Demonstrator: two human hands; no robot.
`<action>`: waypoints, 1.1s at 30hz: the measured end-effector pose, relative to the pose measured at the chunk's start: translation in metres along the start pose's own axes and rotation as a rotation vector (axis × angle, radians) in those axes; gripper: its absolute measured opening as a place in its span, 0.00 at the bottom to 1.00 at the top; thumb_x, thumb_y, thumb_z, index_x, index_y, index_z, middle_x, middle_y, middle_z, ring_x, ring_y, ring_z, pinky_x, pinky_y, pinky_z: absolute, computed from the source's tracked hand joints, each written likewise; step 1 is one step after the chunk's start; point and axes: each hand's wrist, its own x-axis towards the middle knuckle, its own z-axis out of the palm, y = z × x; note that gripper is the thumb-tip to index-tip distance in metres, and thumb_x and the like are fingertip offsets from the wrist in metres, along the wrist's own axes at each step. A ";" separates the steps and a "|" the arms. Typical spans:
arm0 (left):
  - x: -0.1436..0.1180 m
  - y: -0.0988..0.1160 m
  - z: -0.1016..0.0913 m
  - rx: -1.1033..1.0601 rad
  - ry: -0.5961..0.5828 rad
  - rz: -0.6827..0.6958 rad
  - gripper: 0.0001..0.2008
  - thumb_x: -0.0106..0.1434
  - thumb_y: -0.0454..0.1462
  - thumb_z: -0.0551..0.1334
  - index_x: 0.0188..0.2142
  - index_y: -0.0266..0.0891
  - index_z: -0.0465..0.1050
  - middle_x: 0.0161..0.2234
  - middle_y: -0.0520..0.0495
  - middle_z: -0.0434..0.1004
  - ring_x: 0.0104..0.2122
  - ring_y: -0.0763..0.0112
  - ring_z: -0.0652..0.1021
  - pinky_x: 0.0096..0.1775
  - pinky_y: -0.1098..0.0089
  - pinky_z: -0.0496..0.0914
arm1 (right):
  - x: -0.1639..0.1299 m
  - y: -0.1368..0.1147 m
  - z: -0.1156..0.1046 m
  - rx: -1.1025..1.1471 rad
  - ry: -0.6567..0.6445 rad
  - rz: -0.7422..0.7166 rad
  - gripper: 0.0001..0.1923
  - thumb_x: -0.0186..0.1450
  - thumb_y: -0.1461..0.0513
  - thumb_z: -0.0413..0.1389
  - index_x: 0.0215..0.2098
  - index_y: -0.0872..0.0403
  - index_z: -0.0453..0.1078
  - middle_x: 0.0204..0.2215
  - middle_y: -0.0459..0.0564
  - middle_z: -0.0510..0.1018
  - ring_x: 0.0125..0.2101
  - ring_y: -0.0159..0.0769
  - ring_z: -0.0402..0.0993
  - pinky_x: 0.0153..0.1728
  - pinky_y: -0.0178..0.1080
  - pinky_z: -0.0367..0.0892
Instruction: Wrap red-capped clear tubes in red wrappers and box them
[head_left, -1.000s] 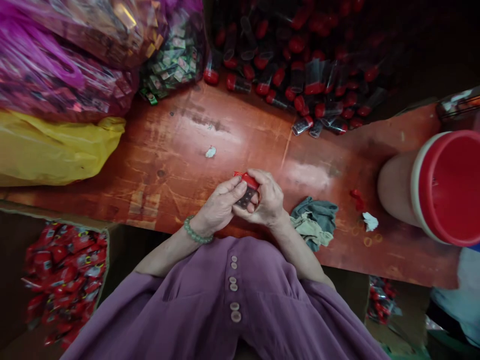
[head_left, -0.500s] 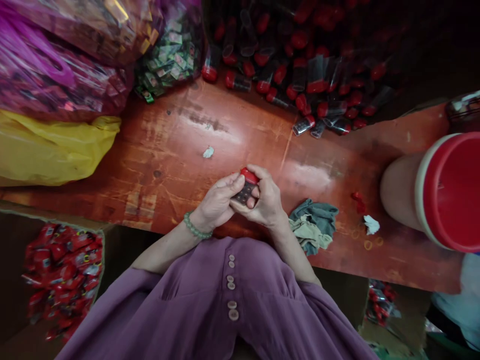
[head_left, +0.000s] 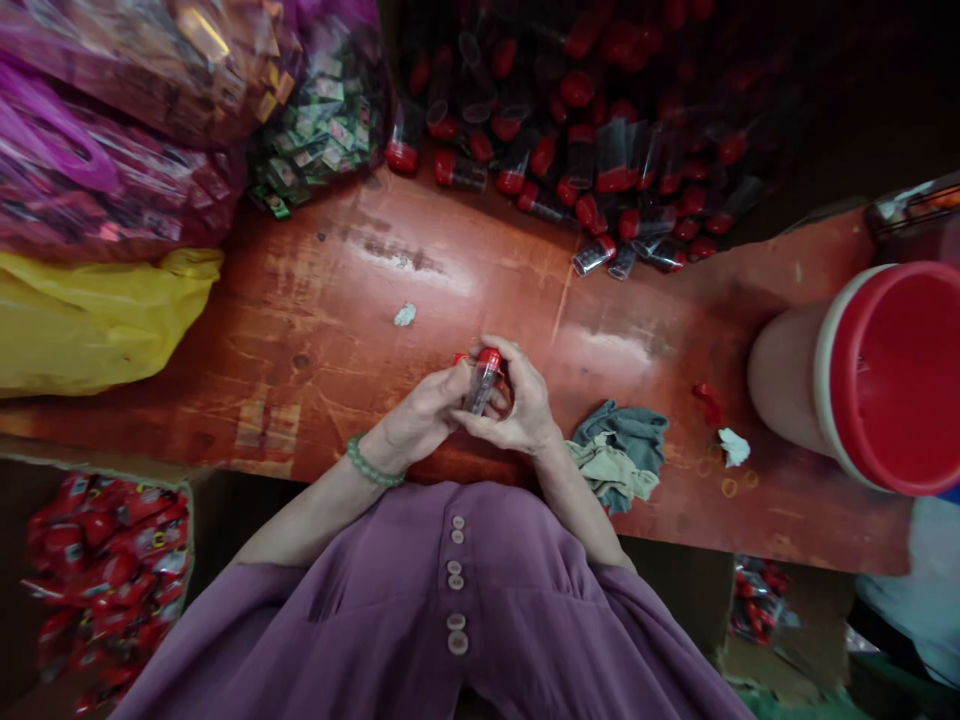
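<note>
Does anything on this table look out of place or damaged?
A little: a crumpled white scrap lies apart on the reddish tabletop, whose surface shows dark, worn patches. Near the bucket, another white scrap, a red scrap and yellowish rubber bands lie loose, like litter.

2 hands (head_left: 421, 412) (head_left: 528, 402), 1 held red-capped container (head_left: 481, 383), 1 bucket (head_left: 789, 370), 1 yellow bag (head_left: 105, 322), 1 bracelet (head_left: 370, 466), 6 buttons (head_left: 457, 643), 2 white scraps (head_left: 405, 315) (head_left: 733, 447), piled containers (head_left: 611, 178) too many to count.

The tube (head_left: 481, 388) looks glossy plastic, the tabletop (head_left: 337, 330) shiny, the rags (head_left: 628, 435) matt cloth.
</note>
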 end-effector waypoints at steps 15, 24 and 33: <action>0.003 -0.003 0.015 0.580 0.175 0.228 0.15 0.68 0.47 0.56 0.42 0.37 0.67 0.36 0.48 0.69 0.37 0.69 0.69 0.44 0.68 0.66 | 0.000 -0.011 -0.010 -0.264 0.006 -0.139 0.34 0.56 0.63 0.56 0.61 0.53 0.56 0.46 0.57 0.77 0.45 0.46 0.77 0.44 0.49 0.75; 0.012 0.002 0.010 0.518 0.066 0.210 0.19 0.65 0.52 0.59 0.37 0.37 0.68 0.32 0.50 0.67 0.33 0.71 0.68 0.39 0.69 0.66 | -0.001 -0.019 -0.011 -0.379 0.013 -0.151 0.34 0.56 0.65 0.56 0.61 0.57 0.55 0.44 0.60 0.75 0.44 0.48 0.75 0.42 0.51 0.75; 0.020 -0.005 -0.009 0.210 -0.028 0.100 0.19 0.59 0.50 0.67 0.32 0.36 0.68 0.27 0.52 0.67 0.26 0.76 0.67 0.29 0.73 0.63 | 0.004 -0.014 -0.012 -0.167 -0.108 0.054 0.37 0.59 0.61 0.62 0.63 0.53 0.54 0.52 0.60 0.69 0.52 0.47 0.69 0.50 0.52 0.72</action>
